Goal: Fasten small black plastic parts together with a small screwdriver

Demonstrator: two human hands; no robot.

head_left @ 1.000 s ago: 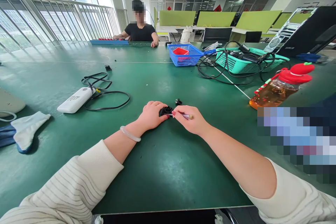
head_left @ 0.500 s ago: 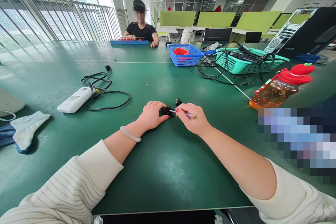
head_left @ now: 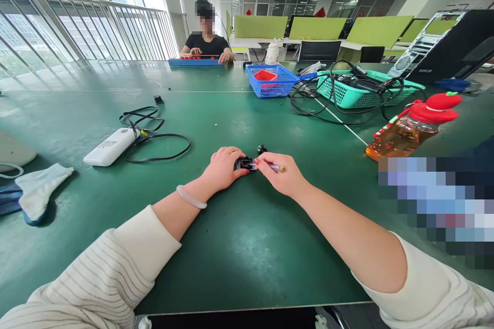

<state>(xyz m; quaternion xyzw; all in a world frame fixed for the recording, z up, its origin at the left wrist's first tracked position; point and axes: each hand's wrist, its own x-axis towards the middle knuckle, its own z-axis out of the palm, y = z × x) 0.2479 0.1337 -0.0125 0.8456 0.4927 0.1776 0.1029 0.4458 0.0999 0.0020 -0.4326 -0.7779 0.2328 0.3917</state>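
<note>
My left hand (head_left: 224, 168) is closed on a small black part (head_left: 243, 164) and holds it on the green table (head_left: 239, 247). My right hand (head_left: 283, 174) pinches a thin screwdriver-like tool (head_left: 278, 168) with a pale handle. The tool's tip points left and meets the black part, though the exact contact is too small to make out. Just behind my right fingertips lies another small black piece (head_left: 262, 149).
Left of my hands are a white power bank (head_left: 111, 147) with a looped black cable and a glove (head_left: 44, 190). Farther back stand a blue basket (head_left: 272, 88) and a teal basket (head_left: 347, 97) with cables. A bottle (head_left: 405, 136) is at right; a person sits opposite.
My right hand and the tool have shifted slightly left. My left hand stays in place. Across the table, the person's hands and the blue tray have moved a little.
</note>
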